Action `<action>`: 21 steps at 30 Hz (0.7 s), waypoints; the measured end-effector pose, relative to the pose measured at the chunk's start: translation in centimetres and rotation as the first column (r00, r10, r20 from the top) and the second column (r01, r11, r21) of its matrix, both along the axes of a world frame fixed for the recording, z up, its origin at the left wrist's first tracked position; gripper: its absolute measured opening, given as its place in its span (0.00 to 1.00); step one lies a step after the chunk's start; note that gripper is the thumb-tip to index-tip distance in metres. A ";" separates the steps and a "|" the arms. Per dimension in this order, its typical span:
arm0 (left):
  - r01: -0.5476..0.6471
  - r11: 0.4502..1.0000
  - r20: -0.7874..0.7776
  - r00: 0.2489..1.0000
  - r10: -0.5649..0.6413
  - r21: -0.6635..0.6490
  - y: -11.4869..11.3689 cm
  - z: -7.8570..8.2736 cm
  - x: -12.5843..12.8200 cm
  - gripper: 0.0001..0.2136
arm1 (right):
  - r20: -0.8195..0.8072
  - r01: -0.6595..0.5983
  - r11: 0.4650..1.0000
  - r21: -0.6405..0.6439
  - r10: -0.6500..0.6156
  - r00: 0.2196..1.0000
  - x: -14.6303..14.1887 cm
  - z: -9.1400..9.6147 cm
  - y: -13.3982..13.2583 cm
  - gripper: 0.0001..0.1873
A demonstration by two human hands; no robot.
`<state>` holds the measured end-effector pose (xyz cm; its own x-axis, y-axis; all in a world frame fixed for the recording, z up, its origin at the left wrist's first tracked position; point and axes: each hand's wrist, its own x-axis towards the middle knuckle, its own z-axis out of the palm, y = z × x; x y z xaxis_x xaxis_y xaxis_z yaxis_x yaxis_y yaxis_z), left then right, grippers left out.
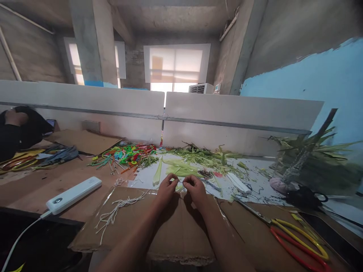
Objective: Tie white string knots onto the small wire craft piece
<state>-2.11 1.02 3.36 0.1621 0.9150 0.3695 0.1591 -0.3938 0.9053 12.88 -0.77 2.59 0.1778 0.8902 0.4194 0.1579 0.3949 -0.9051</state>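
Observation:
My left hand [166, 189] and my right hand [196, 189] meet just above the far edge of a cardboard sheet [133, 232]. Thumb and forefinger of each are pinched together. A short, thin strand seems to run between the fingertips, too small to name. Pale green husk leaves [181, 168] lie on white paper just beyond the fingers. On the cardboard, left of my left forearm, is a loose bunch of white strings [117, 210]. A dark patterned cord [212, 185] rests on the paper beyond my right hand.
Large scissors [297, 241] with red and yellow handles lie at right, by a dark phone [330, 232]. A white corded device [74, 194] sits at left. Colourful twisted pieces [130, 154] and leaf scraps [204, 155] line the partition. Another person's hand [17, 118] is far left.

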 end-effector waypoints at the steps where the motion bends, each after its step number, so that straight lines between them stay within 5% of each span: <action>1: -0.004 1.000 0.003 1.000 0.003 0.008 0.1 -0.1 0.0 0.08 | -0.003 -0.006 1.000 -0.001 0.006 1.000 0.0 0.0 0.0 0.09; 21: -0.001 1.000 0.002 1.000 0.001 0.023 0.3 -0.2 -0.2 0.08 | -0.113 -0.066 0.997 -0.027 0.063 0.992 0.5 0.1 0.4 0.10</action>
<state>-2.28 1.31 3.15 0.1607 0.9062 0.3911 0.1579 -0.4148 0.8961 13.39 -0.37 2.67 0.1640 0.9135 0.3724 0.0298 0.3727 -0.9275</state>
